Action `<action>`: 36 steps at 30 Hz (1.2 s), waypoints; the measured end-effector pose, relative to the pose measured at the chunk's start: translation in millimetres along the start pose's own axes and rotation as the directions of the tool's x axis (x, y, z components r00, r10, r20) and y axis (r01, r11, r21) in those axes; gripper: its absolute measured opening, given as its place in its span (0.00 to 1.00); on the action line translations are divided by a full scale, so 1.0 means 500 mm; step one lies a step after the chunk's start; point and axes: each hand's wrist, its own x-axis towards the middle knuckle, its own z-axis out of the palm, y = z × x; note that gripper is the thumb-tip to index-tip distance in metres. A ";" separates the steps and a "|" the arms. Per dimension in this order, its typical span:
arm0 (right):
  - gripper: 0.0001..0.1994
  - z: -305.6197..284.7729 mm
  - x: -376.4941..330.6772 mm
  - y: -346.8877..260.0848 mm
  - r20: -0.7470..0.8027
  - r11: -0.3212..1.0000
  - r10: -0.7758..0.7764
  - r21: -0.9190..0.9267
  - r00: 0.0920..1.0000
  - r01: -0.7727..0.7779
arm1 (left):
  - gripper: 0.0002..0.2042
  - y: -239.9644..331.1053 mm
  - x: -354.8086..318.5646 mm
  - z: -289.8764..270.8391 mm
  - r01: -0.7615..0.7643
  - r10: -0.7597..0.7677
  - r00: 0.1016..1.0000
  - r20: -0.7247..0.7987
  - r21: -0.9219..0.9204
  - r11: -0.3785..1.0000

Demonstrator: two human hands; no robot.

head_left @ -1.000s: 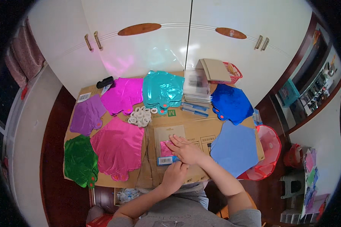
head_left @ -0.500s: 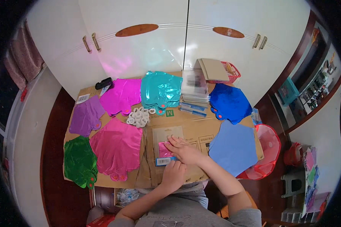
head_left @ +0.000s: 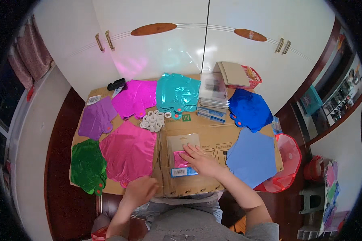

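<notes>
Right hand [head_left: 200, 160] on flat packet [head_left: 183, 154]

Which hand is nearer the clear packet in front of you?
Right. The right hand rests on the clear packet; the left hand is apart, lower left, near the cardboard's front edge.

The right hand [head_left: 199, 159] lies flat, palm down, fingers spread and pointing left — its forearm runs in from the lower right; the left hand [head_left: 141, 190] is loosely curled, knuckles up, its forearm rising from the lower edge.
</notes>
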 end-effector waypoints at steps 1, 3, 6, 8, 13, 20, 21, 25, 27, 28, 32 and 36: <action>0.24 -0.009 0.001 -0.006 -0.015 0.999 -0.014 -0.031 1.000 0.014 | 0.09 0.003 0.014 -0.001 -0.084 0.081 0.996 0.036 0.080 0.993; 0.22 -0.024 0.005 -0.019 -0.082 0.998 -0.042 -0.055 0.996 0.038 | 0.11 0.018 0.039 0.003 -0.257 0.232 0.964 0.130 0.226 0.940; 0.17 -0.033 0.005 -0.030 -0.152 0.997 -0.065 -0.054 0.986 0.057 | 0.13 0.012 0.057 0.040 -0.392 0.374 0.920 0.118 0.308 0.867; 0.14 -0.022 -0.009 -0.032 -0.085 0.996 -0.055 -0.075 0.995 0.048 | 0.12 0.002 0.063 0.061 -0.425 0.423 0.903 0.074 0.302 0.853; 0.09 -0.013 -0.028 -0.034 -0.182 0.997 -0.042 0.053 0.982 0.052 | 0.09 -0.002 0.067 0.099 -0.332 0.347 0.936 -0.060 0.177 0.927; 0.10 -0.055 -0.072 -0.039 -0.215 0.966 -0.088 0.221 0.973 0.137 | 0.04 -0.015 0.076 0.135 -0.056 0.024 0.984 -0.174 -0.181 0.982; 0.10 -0.046 -0.077 -0.037 -0.216 0.969 -0.064 0.222 0.974 0.113 | 0.04 -0.014 0.080 0.136 -0.030 -0.005 0.986 -0.165 -0.210 0.977; 0.10 -0.006 -0.077 -0.034 -0.251 0.969 0.053 0.245 0.967 0.010 | 0.06 -0.005 0.095 0.127 0.186 -0.205 0.978 -0.050 -0.256 0.949; 0.10 0.002 -0.076 -0.040 -0.259 0.964 0.114 0.261 0.959 -0.044 | 0.08 0.001 0.103 0.127 0.259 -0.276 0.961 -0.025 -0.272 0.927; 0.11 0.006 -0.078 -0.044 -0.251 0.962 0.140 0.264 0.958 -0.072 | 0.08 0.002 0.107 0.126 0.298 -0.304 0.952 0.019 -0.265 0.917; 0.21 -0.016 -0.059 -0.063 -0.300 0.953 0.269 0.222 0.915 -0.207 | 0.11 0.012 0.117 0.130 0.475 -0.464 0.880 0.104 -0.188 0.859; 0.30 -0.020 -0.064 -0.068 -0.316 0.934 0.351 0.183 0.881 -0.307 | 0.15 0.024 0.125 0.121 0.507 -0.503 0.862 0.063 -0.085 0.858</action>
